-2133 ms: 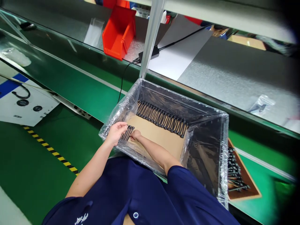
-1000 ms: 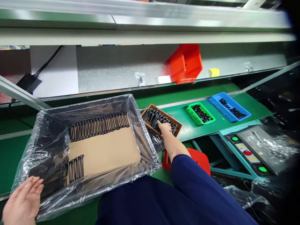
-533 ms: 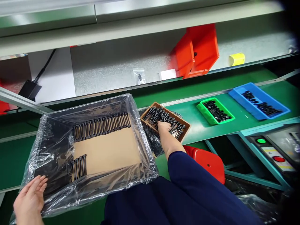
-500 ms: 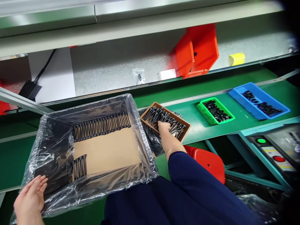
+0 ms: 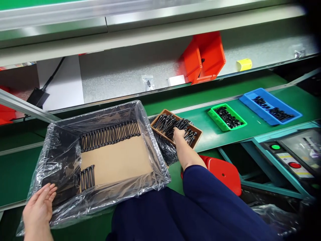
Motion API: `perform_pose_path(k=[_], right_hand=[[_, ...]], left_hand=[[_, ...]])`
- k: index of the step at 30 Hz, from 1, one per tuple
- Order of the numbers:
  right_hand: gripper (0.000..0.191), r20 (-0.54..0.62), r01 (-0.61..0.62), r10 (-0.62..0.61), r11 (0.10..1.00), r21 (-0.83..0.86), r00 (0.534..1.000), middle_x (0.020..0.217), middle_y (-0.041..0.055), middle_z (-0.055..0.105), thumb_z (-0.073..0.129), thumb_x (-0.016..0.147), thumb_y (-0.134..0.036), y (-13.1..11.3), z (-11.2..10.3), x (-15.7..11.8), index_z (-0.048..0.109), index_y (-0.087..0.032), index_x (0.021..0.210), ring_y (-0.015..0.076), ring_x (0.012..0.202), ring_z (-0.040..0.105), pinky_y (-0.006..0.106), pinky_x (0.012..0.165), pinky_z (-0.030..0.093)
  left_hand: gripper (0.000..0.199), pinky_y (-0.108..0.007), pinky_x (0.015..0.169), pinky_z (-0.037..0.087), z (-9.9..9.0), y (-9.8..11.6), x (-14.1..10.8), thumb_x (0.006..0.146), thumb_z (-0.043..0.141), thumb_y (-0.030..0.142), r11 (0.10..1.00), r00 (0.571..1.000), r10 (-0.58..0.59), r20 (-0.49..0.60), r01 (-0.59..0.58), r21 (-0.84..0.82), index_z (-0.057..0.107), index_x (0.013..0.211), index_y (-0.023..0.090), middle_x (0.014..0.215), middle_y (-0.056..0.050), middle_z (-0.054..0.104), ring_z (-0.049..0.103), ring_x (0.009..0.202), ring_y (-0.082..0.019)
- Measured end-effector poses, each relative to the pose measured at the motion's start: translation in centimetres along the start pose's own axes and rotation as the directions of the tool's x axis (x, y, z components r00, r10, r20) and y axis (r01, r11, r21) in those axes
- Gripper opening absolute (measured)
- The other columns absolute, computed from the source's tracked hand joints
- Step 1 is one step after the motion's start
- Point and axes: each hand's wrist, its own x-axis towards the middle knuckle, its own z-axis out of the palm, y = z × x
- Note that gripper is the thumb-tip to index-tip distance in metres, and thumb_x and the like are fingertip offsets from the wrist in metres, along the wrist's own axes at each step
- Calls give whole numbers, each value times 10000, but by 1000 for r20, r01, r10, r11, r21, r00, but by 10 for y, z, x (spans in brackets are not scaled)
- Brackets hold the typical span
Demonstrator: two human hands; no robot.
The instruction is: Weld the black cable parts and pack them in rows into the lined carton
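Observation:
My right hand (image 5: 179, 134) reaches into a brown bin (image 5: 197, 138) heaped with slim black rod-like parts (image 5: 164, 122). Its fingers are closed around some of these parts, though their tips are mostly hidden. My left hand (image 5: 41, 204) is at the lower left corner of a large tray (image 5: 50, 147) lined with clear plastic. Those fingers are stretched out, slightly bent, by the plastic. Inside the tray, a long row of black rod-like parts (image 5: 109, 135) lies along the far side of a cardboard sheet (image 5: 117, 160). A short group (image 5: 87, 179) lies at its near left.
A green bin (image 5: 227, 117) and a blue bin (image 5: 272, 107) with black parts sit rightward on the green bench. A red bin (image 5: 203, 58) and yellow roll (image 5: 244, 64) stand on the shelf. Nearby are a red stool (image 5: 223, 175) and a button panel (image 5: 293, 164).
My right hand has shifted slightly within the brown bin, and the parts by its fingers have bunched up. My left hand stays by the tray corner. The view has turned slightly.

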Motion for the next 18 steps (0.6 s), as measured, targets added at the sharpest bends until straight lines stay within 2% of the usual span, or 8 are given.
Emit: perform_pose_path(k=[5, 10, 14, 16, 18], right_hand=[[411, -135, 53, -26, 977, 204, 991, 1007, 70, 658, 703, 663, -193, -12, -12, -6, 549, -130, 1039, 168, 856, 640, 262, 784, 537], [413, -119, 206, -175, 919, 336, 977, 1054, 76, 657, 660, 683, -173, -31, -32, -13, 524, -130, 1071, 174, 912, 632, 278, 791, 532], [378, -132, 281, -248, 844, 456, 960, 1025, 79, 660, 653, 674, -172, -64, -57, -25, 523, -130, 1027, 182, 890, 631, 304, 790, 529], [340, -103, 357, -363, 753, 553, 926, 967, 58, 661, 665, 658, -173, -88, -71, -43, 541, -135, 972, 177, 846, 633, 316, 775, 531], [299, -18, 411, -509, 673, 615, 860, 887, 39, 659, 701, 624, -187, -113, -83, -76, 569, -136, 888, 174, 796, 631, 327, 755, 531]], left_hand=[[204, -269, 652, 512, -1, -4, 2, 575, 723, 256, 999, 1000, 8, 14, -7, -40, 655, 737, 360, 701, 142, 723, 678, 977, -208], [223, -287, 614, 511, 1, -3, -1, 549, 752, 268, 997, 998, 60, 11, -59, -42, 659, 748, 308, 686, 107, 718, 699, 815, -217], [195, -320, 648, 534, 2, -3, -3, 591, 759, 343, 996, 998, 64, 19, -63, -55, 669, 762, 314, 712, 103, 718, 688, 775, -207], [224, -340, 691, 543, 6, 0, -5, 585, 773, 377, 997, 998, 60, 22, -59, -58, 676, 771, 300, 744, 82, 722, 682, 800, -213], [296, -371, 752, 546, 16, 7, -10, 575, 784, 408, 997, 995, 75, 71, -72, -42, 681, 813, 264, 811, 36, 729, 678, 857, -235]])
